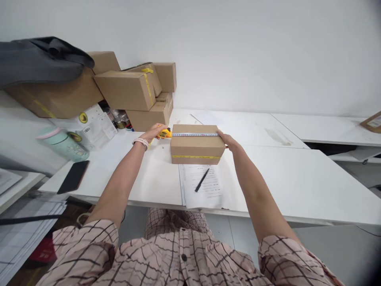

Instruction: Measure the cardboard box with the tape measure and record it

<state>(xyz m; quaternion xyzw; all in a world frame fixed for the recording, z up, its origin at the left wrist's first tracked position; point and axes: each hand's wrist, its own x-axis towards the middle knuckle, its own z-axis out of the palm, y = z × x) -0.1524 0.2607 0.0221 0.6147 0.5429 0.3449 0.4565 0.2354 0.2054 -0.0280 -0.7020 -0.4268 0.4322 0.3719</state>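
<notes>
A closed cardboard box [193, 150] with a yellow tape strip along its near side sits on the white table [268, 171]. My left hand [152, 133] is wrapped round a yellow tape measure [163, 134], just off the box's left edge. Its blade [195, 134] runs out straight across the top of the box. At the right edge, my right hand [229, 140] pinches the blade's far end against the box, with some fingers down the side. In front of the box lie printed papers [190, 186], partly under it, with a black pen [202, 180] on them.
On the left are stacked cardboard boxes [127, 89], a dark grey bag [38, 61], a mint bottle [64, 143] and a black phone [73, 176]. A loose sheet [210, 117] lies behind the box. Another carton [373, 122] stands far right, above an open shelf.
</notes>
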